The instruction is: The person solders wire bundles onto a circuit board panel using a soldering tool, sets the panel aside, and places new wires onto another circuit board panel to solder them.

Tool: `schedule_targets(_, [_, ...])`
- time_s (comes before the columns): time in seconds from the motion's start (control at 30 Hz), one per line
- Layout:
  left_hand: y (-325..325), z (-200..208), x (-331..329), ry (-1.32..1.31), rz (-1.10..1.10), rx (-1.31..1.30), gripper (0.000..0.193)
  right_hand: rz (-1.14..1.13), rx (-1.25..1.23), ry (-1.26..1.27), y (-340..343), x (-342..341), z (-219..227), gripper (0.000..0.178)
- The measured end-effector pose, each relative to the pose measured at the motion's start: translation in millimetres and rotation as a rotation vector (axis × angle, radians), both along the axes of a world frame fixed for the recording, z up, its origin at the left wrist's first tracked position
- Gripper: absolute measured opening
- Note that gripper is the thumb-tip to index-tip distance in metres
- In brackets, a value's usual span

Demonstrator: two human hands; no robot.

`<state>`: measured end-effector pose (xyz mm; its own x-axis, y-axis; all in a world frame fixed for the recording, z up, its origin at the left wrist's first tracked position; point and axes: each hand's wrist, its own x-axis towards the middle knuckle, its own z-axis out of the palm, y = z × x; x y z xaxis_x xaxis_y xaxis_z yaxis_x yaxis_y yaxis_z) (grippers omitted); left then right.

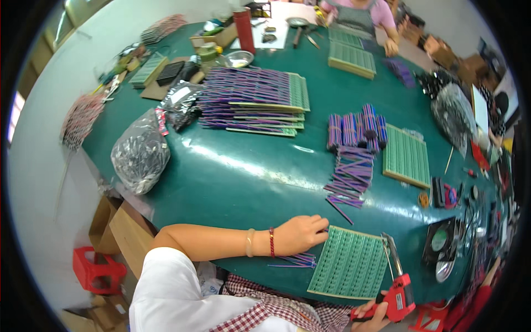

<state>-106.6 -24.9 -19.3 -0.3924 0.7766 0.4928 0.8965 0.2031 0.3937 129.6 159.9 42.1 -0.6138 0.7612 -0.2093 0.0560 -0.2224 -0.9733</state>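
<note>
A green circuit board panel (349, 264) with rows of small parts lies at the near edge of the table. My left hand (301, 237) is closed at the panel's upper left corner; what its fingertips pinch, if anything, is hidden. In my right hand (371, 317) is a red soldering gun (399, 300), gripped by its handle beside the panel's lower right corner. The gun's metal tip points up and away along the panel's right edge, with a thin strand of solder (389, 260) alongside. Several loose purple-blue wires (298, 260) lie under my left wrist.
Beyond the panel are loose purple wires (351, 174), tied wire bundles (353, 130) and another green panel (406, 155). Wired panels (251, 99) are stacked farther left, near a plastic bag (141, 152). A small fan (440, 239) stands right. Across the table sits another person (359, 19).
</note>
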Motion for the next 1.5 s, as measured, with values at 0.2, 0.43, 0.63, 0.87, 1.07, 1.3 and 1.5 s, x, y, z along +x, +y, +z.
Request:
schedule_targets(0.2, [-2,1,2,0.237,0.065,-0.064,0.013,-0.085,0.027,0.110,1,1,14,0.030])
schedule_targets(0.43, [-4,0,6,0.286,0.057,0.027,0.008,-0.232,0.075,0.176,-22,7,29,0.032])
schedule_targets(0.63, [-1,-3,2,0.203,0.056,0.107,0.014,-0.314,0.063,0.153,-34,29,33,0.035])
schedule_targets(0.87, [2,-3,9,0.208,-0.043,0.101,0.013,-0.507,0.040,0.183,-34,65,29,0.035])
schedule_targets(1.07, [1,3,5,0.074,-0.007,0.152,0.013,-0.691,0.108,0.412,-26,67,20,0.036])
schedule_targets(1.3, [4,6,4,0.079,-0.020,0.156,0.011,-0.674,0.015,0.500,-8,82,23,0.034])
schedule_targets(1.5, [8,9,10,-0.043,-0.010,0.151,0.013,-0.614,0.422,0.496,79,74,32,0.029])
